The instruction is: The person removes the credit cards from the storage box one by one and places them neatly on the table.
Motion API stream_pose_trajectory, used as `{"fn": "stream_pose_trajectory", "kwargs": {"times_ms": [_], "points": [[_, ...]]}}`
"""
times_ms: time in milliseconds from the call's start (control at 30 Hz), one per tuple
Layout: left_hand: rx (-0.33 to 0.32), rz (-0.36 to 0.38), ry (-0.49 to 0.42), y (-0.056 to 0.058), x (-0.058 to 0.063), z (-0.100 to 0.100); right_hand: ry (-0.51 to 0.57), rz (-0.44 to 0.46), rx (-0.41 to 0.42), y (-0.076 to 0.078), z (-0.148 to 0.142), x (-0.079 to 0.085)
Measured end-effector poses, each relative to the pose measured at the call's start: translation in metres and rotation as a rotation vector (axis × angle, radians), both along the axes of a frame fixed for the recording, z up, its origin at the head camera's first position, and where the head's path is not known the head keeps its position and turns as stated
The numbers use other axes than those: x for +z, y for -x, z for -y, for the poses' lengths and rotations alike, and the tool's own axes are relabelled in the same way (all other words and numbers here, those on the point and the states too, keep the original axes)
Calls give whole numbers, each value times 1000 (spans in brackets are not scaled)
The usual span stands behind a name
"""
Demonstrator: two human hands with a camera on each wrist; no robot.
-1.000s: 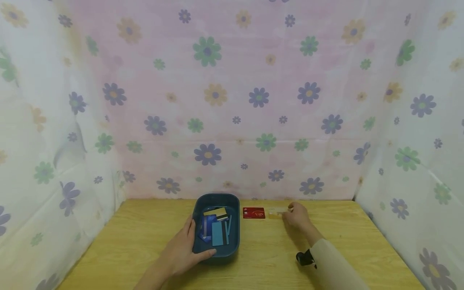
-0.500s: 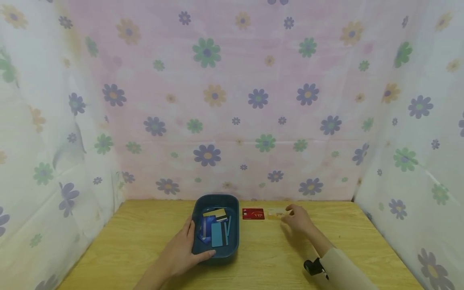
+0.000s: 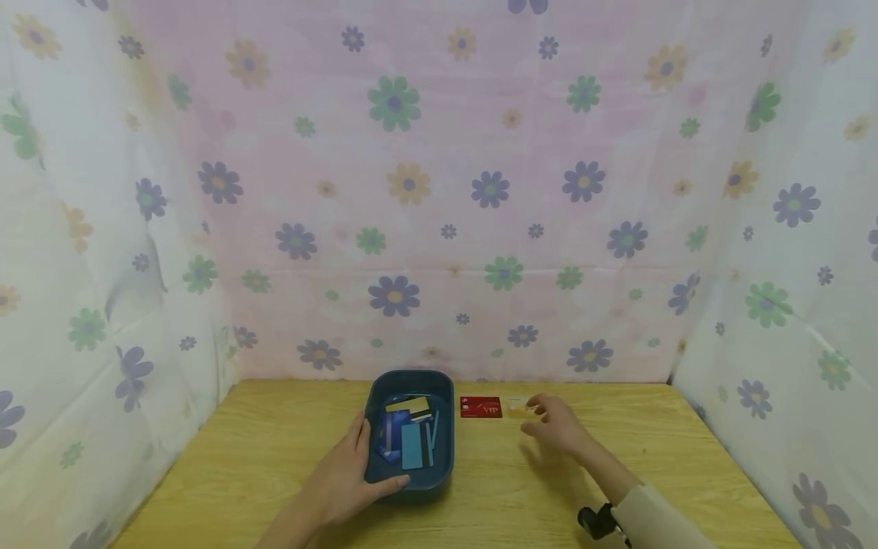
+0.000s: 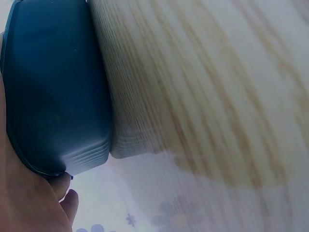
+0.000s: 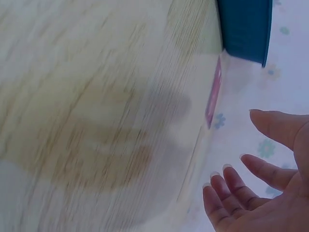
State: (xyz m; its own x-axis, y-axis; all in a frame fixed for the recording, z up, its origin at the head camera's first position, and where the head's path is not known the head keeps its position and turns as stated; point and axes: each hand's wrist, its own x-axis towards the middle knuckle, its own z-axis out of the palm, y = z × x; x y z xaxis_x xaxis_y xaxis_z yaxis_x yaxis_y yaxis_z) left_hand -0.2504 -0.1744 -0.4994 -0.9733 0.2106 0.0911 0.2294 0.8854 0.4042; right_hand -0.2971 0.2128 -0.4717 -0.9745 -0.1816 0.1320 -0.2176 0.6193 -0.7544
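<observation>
A dark blue plastic bin (image 3: 444, 438) stands on the table, with my left hand (image 3: 339, 473) gripping its left side. The thumb lies over the near rim while the fingers wrap the outer wall. Inside are several plastic cards, among them a light blue card (image 3: 411, 446), a darker blue card (image 3: 392, 428) and a gold card (image 3: 400, 407). Right of the bin lies a red VIP card (image 3: 481, 407). Beside that is a pale, yellowish card (image 3: 516, 409), partly hidden by my right hand (image 3: 564, 428). In the right wrist view that hand's thumb and fingers are apart, holding nothing.
The wooden table (image 3: 274, 427) runs back to a flowered cloth wall (image 3: 439, 320). Similar cloth encloses the left and right sides. A small black device (image 3: 595, 522) sits at the right wrist by the sleeve.
My right hand's fingers have spread and drawn off the pale card, and its forearm has shifted right and toward me. The cards and bin stay put, with the left hand still gripping the bin.
</observation>
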Motion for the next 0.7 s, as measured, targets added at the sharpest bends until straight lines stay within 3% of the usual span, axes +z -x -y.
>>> {"fn": "stream_pose_trajectory", "kwargs": {"times_ms": [333, 700], "points": [[2, 7, -5, -2, 3, 0, 34, 24, 60, -10, 20, 4], [1, -21, 12, -1, 1, -1, 71, 54, 196, -20, 31, 5]]}}
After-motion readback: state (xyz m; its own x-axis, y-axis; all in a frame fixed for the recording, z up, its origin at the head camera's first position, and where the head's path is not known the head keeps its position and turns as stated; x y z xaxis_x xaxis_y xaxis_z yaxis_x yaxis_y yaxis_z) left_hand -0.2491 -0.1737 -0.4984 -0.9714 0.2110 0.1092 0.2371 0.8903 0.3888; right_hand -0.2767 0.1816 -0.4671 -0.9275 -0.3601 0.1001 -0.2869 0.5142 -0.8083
